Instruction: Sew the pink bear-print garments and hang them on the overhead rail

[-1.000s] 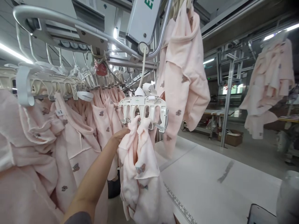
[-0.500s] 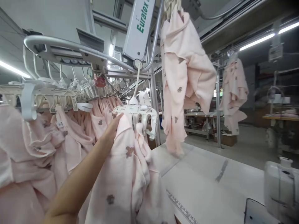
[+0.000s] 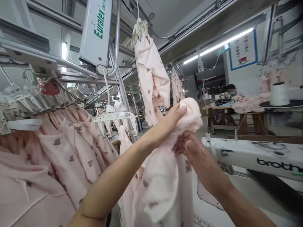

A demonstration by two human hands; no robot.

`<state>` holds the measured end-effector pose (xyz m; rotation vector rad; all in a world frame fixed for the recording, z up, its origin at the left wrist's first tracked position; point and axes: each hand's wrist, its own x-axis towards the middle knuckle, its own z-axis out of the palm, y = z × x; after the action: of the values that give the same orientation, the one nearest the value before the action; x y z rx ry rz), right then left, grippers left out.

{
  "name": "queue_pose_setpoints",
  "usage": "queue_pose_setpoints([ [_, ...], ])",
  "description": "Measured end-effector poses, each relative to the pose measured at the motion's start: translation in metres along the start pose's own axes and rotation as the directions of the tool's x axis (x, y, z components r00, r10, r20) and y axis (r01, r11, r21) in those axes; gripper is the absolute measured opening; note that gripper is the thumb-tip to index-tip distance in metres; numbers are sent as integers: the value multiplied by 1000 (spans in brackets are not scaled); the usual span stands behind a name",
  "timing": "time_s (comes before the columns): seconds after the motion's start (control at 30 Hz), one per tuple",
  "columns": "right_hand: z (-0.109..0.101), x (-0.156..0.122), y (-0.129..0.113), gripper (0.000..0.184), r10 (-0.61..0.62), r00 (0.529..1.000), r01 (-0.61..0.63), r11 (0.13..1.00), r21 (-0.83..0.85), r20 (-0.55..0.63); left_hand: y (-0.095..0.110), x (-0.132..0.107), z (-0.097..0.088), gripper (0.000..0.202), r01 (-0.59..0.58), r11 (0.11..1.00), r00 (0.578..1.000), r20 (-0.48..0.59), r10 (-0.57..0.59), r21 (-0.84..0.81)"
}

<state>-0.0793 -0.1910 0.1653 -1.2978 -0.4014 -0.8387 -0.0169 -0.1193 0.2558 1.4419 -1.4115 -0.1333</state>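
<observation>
Up front, the left hand [image 3: 174, 118] pinches the bunched top of a pink garment [image 3: 162, 179], its thumb laid over a thick fold and its other fingers mostly hidden behind the cloth. Just below, the right hand [image 3: 193, 146] has its fingers curled together on the same fleece, gripping a gathered part. The garment hangs down from both hands, blurred near its bottom, in front of the left side of a white table [image 3: 219, 219].

To the left, a white hanger [image 3: 115, 120] hangs from a slanted rod [image 3: 106, 86], with pink cloth below its right half; whether that cloth belongs to the held garment, I cannot tell. Farther left, a row of printed pink garments [image 3: 73, 154] hangs closely packed. Another pink garment [image 3: 152, 72] hangs higher, beyond the hands. On the table, right of the right hand, stands a white sewing machine [image 3: 248, 157]; a thread cone [image 3: 280, 94] rises behind it.
</observation>
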Motion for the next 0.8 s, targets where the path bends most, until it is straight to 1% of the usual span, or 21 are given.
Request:
queue_pose_setpoints([
  [0.03, -2, 1, 4, 40, -25, 997, 23, 999, -24, -71, 0, 2, 4, 33, 33, 999, 998, 55, -32, -5],
  [0.07, -4, 1, 7, 39, -37, 990, 30, 998, -53, -138, 2, 4, 6, 32, 24, 999, 997, 74, -27, 44],
  [0.13, -10, 2, 4, 31, -9, 976, -11, 996, -93, -216, 9, 6, 7, 22, -74, 970, 997, 36, 68, 233],
  [0.2, -20, 5, -9, 20, 102, 973, -115, 992, -52, -205, 23, 4, 3, 18, -160, 878, 983, -8, 183, 451],
  [0.23, -26, 7, -17, 17, 170, 969, -172, 985, 2, -178, 29, 1, -1, 18, -164, 815, 977, -20, 210, 556],
  [0.27, -34, 8, -25, 19, 243, 960, -236, 970, 64, -140, 33, -3, -7, 17, -137, 740, 978, -26, 205, 658],
  [0.3, -44, 6, -31, 24, 326, 941, -314, 941, 122, -88, 33, -8, -14, 18, -92, 654, 986, -23, 166, 751],
  [0.33, -54, 2, -33, 27, 419, 908, -410, 898, 161, -24, 27, -16, -20, 19, -42, 565, 995, -15, 95, 824],
  [0.37, -65, -5, -32, 25, 512, 858, -511, 843, 171, 40, 16, -25, -25, 20, 0, 483, 1000, 8, -14, 876],
  [0.4, -75, -16, -25, 21, 595, 799, -601, 784, 153, 89, -1, -36, -28, 20, 26, 419, 987, 42, -152, 908],
  [0.43, -85, -29, -15, 21, 665, 738, -675, 728, 118, 115, -22, -47, -27, 19, 40, 399, 948, 91, -304, 916],
  [0.47, -93, -44, -1, 26, 701, 706, -708, 701, 84, 103, -45, -59, -22, 18, 28, 415, 870, 183, -459, 909],
  [0.5, -99, -59, 14, 31, 717, 692, -722, 690, 58, 79, -68, -70, -14, 19, 31, 447, 788, 254, -561, 894],
  [0.53, -103, -74, 29, 34, 719, 694, -720, 692, 49, 51, -90, -80, -3, 32, 31, 531, 759, 326, -564, 847],
  [0.57, -104, -88, 42, 37, 697, 717, -695, 717, 58, -8, -108, -87, 11, 46, 63, 652, 766, 382, -517, 755],
  [0.6, -104, -99, 53, 38, 665, 743, -664, 747, 36, -78, -122, -93, 26, 50, 124, 756, 789, 399, -468, 643],
  [0.63, -103, -109, 60, 38, 621, 769, -628, 778, 0, -149, -131, -96, 41, 45, 180, 832, 821, 385, -421, 525],
  [0.67, -101, -117, 64, 37, 575, 789, -596, 801, -47, -217, -138, -97, 56, 36, 233, 878, 850, 351, -393, 418],
  [0.7, -99, -123, 65, 36, 531, 802, -574, 812, -104, -273, -141, -97, 70, 27, 275, 900, 869, 313, -383, 339],
  [0.77, -98, -132, 60, 33, 472, 811, -556, 805, -207, -345, -145, -95, 91, 21, 308, 917, 888, 267, -373, 254],
  [0.8, -99, -136, 56, 33, 451, 813, -556, 788, -264, -368, -146, -94, 98, 20, 313, 922, 892, 263, -368, 227],
])
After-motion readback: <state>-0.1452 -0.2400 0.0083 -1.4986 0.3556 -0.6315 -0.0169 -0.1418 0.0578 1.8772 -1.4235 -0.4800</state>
